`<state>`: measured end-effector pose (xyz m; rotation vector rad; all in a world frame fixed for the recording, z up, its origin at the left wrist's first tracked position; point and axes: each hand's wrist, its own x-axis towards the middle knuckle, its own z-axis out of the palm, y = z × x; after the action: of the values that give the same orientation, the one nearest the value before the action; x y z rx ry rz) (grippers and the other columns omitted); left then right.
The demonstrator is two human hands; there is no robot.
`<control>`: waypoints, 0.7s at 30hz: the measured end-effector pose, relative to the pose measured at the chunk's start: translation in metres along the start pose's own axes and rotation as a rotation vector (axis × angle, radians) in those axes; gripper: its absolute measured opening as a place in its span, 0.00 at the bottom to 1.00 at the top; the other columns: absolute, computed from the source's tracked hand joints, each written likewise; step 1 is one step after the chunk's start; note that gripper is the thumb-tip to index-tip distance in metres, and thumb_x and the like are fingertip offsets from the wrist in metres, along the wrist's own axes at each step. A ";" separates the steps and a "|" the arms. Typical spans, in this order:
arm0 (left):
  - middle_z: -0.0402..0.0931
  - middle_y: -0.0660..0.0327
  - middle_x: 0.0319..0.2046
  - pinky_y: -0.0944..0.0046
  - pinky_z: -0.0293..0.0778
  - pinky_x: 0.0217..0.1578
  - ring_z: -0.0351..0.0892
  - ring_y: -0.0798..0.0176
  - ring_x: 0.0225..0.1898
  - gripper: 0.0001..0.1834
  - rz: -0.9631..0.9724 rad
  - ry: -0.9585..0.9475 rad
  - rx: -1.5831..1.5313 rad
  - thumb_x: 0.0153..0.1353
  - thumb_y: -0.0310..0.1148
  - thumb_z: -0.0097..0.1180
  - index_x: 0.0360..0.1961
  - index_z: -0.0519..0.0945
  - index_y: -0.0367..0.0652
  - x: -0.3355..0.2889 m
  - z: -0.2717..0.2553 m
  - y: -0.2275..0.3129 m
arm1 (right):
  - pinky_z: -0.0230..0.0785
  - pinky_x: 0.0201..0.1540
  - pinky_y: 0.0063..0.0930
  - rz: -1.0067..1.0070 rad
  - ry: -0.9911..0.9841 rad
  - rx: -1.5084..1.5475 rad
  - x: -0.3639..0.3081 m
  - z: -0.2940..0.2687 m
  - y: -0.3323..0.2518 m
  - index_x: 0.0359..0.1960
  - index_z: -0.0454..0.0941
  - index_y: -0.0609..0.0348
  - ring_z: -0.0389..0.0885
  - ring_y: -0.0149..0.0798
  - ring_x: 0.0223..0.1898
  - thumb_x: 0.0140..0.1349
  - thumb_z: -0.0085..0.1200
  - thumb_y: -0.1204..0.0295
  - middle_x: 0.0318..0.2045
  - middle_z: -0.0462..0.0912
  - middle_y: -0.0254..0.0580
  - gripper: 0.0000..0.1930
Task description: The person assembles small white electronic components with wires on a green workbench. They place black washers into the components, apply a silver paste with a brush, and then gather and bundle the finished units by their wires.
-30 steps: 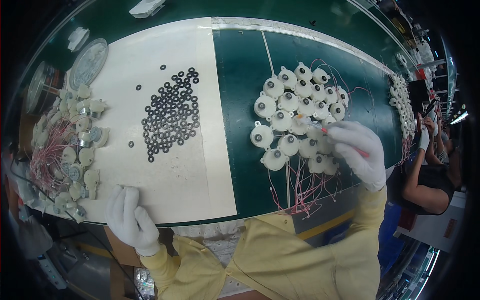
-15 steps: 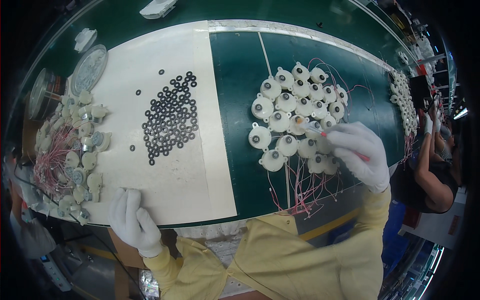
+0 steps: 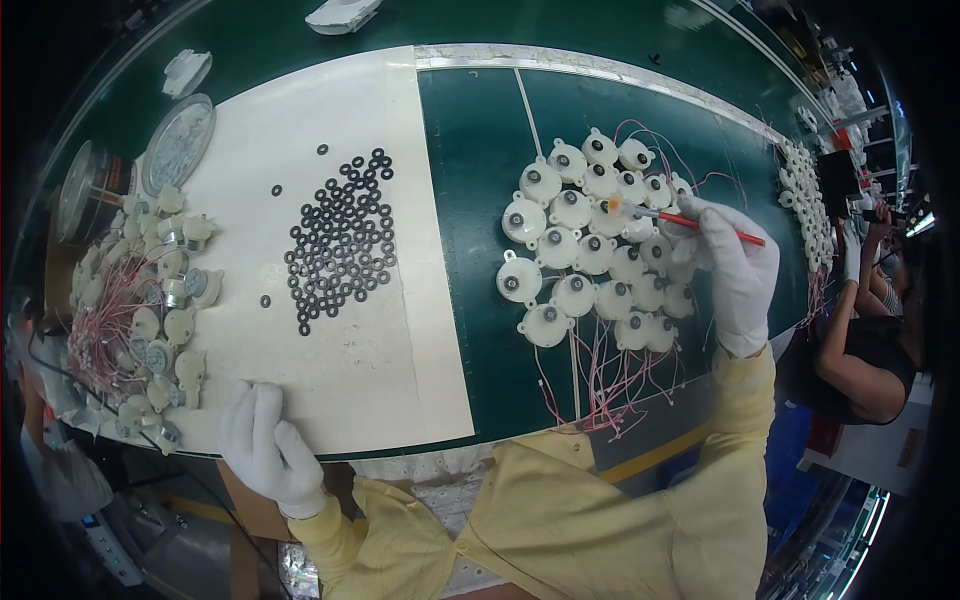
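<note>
Gloved in white, my right hand [image 3: 735,265] pinches a small brush [image 3: 690,220] with a red handle and pale bristles. The bristle tip reaches the middle of one of several round white plastic motor-like housings [image 3: 557,246], grouped on the green mat. Dark centres show on these housings, and pink wires trail from the group's near side. At the table's near edge my left hand [image 3: 268,445], also gloved, rests with fingers stretched out and holds nothing. Beyond it, many small black rings [image 3: 340,235] lie spread over a white sheet [image 3: 390,390].
At the left, more white housings with pink wires [image 3: 140,330] are heaped beside a round clear tub [image 3: 90,190] and a clear lid [image 3: 180,145]. White parts [image 3: 343,14] sit at the back. Another row of housings [image 3: 805,195] lies far right, near another person's arm [image 3: 850,340].
My right hand has moved the brush away from me and slightly left, to a housing farther back. The brush handle now lies flatter. My left hand has barely moved.
</note>
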<state>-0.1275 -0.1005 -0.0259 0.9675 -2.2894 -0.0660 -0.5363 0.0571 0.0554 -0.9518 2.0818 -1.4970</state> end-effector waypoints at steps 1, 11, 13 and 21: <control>0.81 0.46 0.43 0.46 0.72 0.51 0.79 0.39 0.48 0.17 0.001 0.000 0.003 0.62 0.28 0.46 0.44 0.82 0.29 0.000 0.000 -0.001 | 0.64 0.31 0.15 0.003 -0.001 -0.008 0.002 0.001 0.002 0.48 0.83 0.69 0.79 0.25 0.27 0.70 0.55 0.70 0.26 0.84 0.35 0.14; 0.82 0.46 0.43 0.46 0.72 0.51 0.79 0.39 0.48 0.17 0.012 0.001 0.002 0.62 0.27 0.46 0.44 0.82 0.29 -0.001 0.000 -0.002 | 0.61 0.30 0.15 -0.039 -0.004 0.011 0.007 0.007 0.008 0.46 0.84 0.67 0.78 0.23 0.26 0.71 0.54 0.69 0.22 0.82 0.33 0.13; 0.82 0.46 0.43 0.46 0.72 0.51 0.79 0.39 0.48 0.17 0.010 -0.004 0.005 0.61 0.27 0.46 0.44 0.82 0.29 -0.001 0.001 -0.002 | 0.60 0.30 0.15 0.002 0.021 -0.024 0.005 0.007 0.006 0.46 0.84 0.67 0.78 0.23 0.26 0.70 0.55 0.68 0.22 0.82 0.32 0.13; 0.81 0.46 0.43 0.46 0.72 0.51 0.79 0.39 0.48 0.17 0.003 -0.003 -0.001 0.60 0.27 0.46 0.43 0.82 0.29 0.000 0.000 -0.001 | 0.57 0.26 0.14 0.072 0.064 -0.031 0.004 0.000 0.009 0.45 0.85 0.66 0.75 0.21 0.23 0.70 0.55 0.67 0.24 0.83 0.32 0.13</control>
<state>-0.1272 -0.1011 -0.0262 0.9638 -2.2932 -0.0668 -0.5413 0.0560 0.0473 -0.8413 2.1665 -1.4817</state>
